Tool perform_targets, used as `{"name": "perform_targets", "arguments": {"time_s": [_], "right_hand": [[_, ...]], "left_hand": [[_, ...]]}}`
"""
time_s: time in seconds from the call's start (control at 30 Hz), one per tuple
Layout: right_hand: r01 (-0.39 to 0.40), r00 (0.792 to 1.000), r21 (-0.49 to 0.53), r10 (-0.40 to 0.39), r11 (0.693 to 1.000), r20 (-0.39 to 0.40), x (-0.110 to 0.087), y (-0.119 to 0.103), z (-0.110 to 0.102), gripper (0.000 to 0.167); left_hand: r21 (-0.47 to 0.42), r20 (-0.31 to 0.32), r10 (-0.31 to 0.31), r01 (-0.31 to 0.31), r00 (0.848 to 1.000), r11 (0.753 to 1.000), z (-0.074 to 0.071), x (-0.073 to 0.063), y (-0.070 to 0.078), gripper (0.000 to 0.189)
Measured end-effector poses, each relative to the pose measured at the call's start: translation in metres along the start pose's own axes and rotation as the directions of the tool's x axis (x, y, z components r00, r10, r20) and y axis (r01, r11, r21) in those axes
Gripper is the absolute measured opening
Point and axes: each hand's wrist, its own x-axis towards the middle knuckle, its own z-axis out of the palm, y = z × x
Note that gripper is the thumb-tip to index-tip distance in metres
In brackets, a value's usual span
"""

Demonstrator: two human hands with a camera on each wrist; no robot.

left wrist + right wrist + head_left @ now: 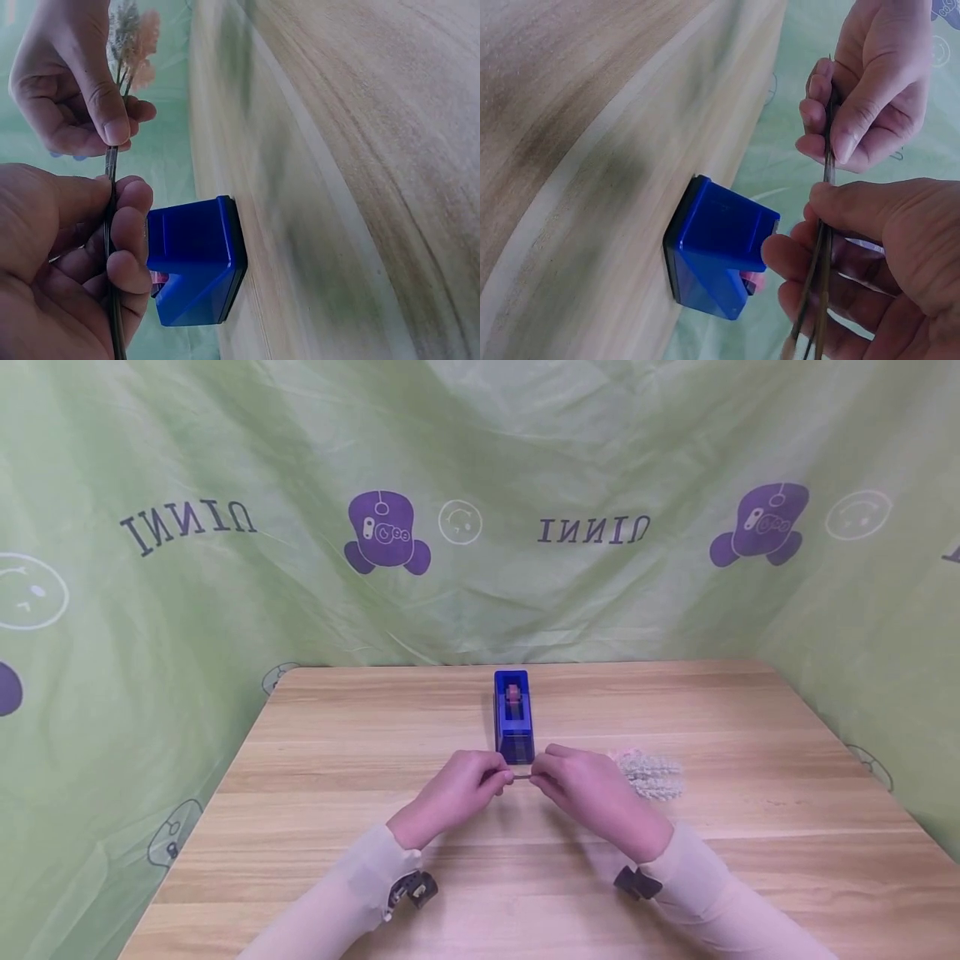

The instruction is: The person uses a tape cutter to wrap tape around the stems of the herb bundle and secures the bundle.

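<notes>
A bunch of thin-stemmed flowers is held between both hands. The left hand (467,783) pinches the dark stems (115,319) with thumb and curled fingers, their lower ends running along its palm. Close beside it, the right hand (592,793) pinches the same stems nearer the flower heads (651,775), which are fluffy, pale grey and pink. Between the two sets of fingertips, a shiny band that looks like clear tape (111,160) lies round the stems. Just beyond the hands stands a blue tape dispenser (513,718) with a pinkish roll core (513,693).
The wooden table (360,718) stretches out on both sides of the hands. Behind it and at its sides hangs a green curtain (495,602) with purple prints. Small black devices are strapped at the left cuff (412,888) and the right cuff (637,883).
</notes>
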Motion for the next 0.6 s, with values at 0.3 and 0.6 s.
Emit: {"name": "perform_targets", "arguments": {"time_s": [0.3,0.6], "right_hand": [[0.003,1.0,0.012,-0.003,1.0,-0.003,0.0009,0.0014,0.0024,0.004],[-0.001,0.999,-0.011,0.001,1.0,-0.035,0.0007,-0.0001,0.0046,0.009]], "left_hand": [[-0.055,0.003,-0.047,0.047,0.999,0.997,-0.0013,0.0007,-0.0014,0.017],[-0.078,-0.024,-0.028,0.026,0.999,0.997,-0.0017,0.0008,-0.0015,0.012]]}}
